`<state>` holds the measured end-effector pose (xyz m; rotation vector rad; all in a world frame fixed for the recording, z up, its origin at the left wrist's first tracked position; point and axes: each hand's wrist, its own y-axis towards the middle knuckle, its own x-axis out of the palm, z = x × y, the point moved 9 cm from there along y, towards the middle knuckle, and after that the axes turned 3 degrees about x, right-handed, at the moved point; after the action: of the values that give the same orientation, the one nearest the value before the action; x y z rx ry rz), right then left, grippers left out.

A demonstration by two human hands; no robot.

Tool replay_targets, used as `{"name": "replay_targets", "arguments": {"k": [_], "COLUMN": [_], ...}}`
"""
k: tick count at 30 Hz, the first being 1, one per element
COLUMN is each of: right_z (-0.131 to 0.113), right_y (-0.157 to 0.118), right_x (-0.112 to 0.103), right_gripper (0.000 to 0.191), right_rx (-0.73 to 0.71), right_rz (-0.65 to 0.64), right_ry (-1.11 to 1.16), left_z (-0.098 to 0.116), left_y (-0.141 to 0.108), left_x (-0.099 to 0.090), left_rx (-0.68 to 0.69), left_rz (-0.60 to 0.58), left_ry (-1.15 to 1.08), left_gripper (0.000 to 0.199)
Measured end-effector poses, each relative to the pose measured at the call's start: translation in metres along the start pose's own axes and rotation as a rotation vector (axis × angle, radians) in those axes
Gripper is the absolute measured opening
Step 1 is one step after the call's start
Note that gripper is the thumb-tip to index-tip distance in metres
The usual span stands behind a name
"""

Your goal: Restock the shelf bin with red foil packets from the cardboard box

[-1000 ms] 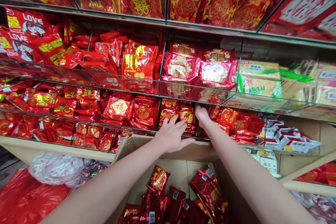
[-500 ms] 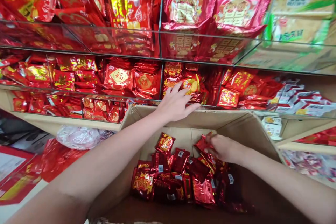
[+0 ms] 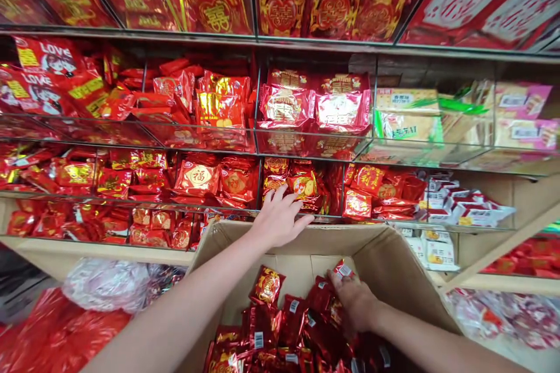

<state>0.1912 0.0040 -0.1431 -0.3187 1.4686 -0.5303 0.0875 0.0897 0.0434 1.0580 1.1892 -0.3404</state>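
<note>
Many red packets [image 3: 292,319] lie inside the carton [image 3: 396,262].

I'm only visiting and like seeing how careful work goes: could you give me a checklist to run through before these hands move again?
1. Cardboard box open on top: ok, the right hand is inside it.
2. Red foil packets within the right hand's reach: ok, it is among them.
3. Right hand's grip on a packet secure: cannot tell, its fingers are partly hidden.
4. Left hand spread open: ok, its fingertips are by the gold-printed shelf packets.
5. Packets in the box neatly lined up: not ok, they lie at mixed angles.
</note>
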Motion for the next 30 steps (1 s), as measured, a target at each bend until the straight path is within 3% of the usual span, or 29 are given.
{"name": "replay_targets", "arguments": {"k": [3, 6, 8, 10, 13, 15, 17, 23, 27, 30], "right_z": [0.001, -0.008, -0.014, -0.013, 0.000, 0.004, 0.002, 0.011, 0.005, -0.020], "right_y": [-0.012, -0.040, -0.064, -0.080, -0.077, -0.068, -0.061, -0.055, -0.053, -0.051], "right_x": [-0.028, -0.075, -0.120, -0.161, -0.195, -0.198, -0.194, -0.170, -0.171, -0.172], "right_gripper": [0.057, 0.016, 0.011, 0.018, 0.029, 0.037, 0.039, 0.036, 0.034, 0.024], "right_rx": [-0.035, -0.240, -0.428, -0.570, -0.525, -0.405, -0.343, -0.301, -0.371, -0.565], "right_rz": [0.119, 0.278, 0.448, 0.599, 0.827, 0.960, 1.038, 1.077, 0.963, 0.706], "right_ry": [0.028, 0.208, 0.481, 0.803, 1.142, 1.170, 1.105, 1.142, 1.271, 1.436], "left_z": [-0.003, 0.003, 0.003, 0.001, -0.003, -0.008, -0.012, -0.021, -0.024, -0.032], "left_y": [-0.003, -0.014, -0.021, -0.025, -0.031, -0.034, -0.035, -0.035, -0.036, -0.046], "left_x": [-0.009, -0.027, -0.032, -0.023, -0.001, 0.012, 0.022, 0.026, 0.023, 0.027], "left_rx": [0.010, 0.077, 0.003, -0.196, -0.527, -0.672, -0.728, -0.701, -0.724, -0.827], "left_rz": [0.086, 0.225, 0.272, 0.252, 0.238, 0.230, 0.190, 0.201, 0.252, 0.321], "left_ry": [-0.098, -0.389, -0.669, -0.943, -1.173, -1.205, -1.182, -1.122, -1.145, -1.213], "left_gripper": [0.038, 0.029, 0.031, 0.036, 0.037, 0.041, 0.043, 0.045, 0.044, 0.045]}}
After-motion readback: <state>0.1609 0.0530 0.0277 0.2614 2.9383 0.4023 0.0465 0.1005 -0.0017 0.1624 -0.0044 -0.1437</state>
